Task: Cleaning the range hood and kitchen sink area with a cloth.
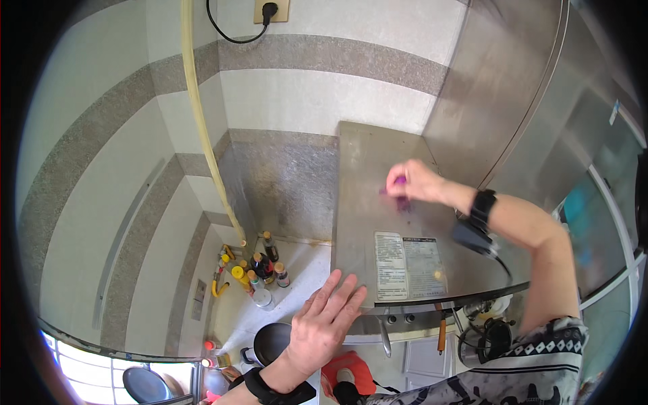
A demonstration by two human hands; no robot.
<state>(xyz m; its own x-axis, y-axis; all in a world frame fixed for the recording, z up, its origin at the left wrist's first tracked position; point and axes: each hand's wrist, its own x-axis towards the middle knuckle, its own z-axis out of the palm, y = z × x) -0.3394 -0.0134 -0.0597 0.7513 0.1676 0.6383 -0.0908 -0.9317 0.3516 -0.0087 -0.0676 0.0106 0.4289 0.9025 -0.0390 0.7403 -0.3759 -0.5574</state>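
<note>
A metal panel (359,202), seemingly a range hood's, fills the middle of the view and bears two printed labels (408,266). My right hand (415,181) is bent over its upper part, the fingers closed around a small purple thing (402,202), probably a cloth; motion blurs it. My left hand (329,319) is spread near the panel's lower left corner, fingertips at its edge. Whether they press on the metal I cannot tell. Nothing shows in that hand. Both wrists wear black bands, and a dark box on a cable hangs by the right one.
Several sauce bottles (262,267) and a lidded jar (263,298) stand on the white counter at the left. A dark pan (273,344) sits below them. Utensils, one with an orange handle (442,334), hang under the panel's front edge. A yellow pipe (202,126) runs down the wall.
</note>
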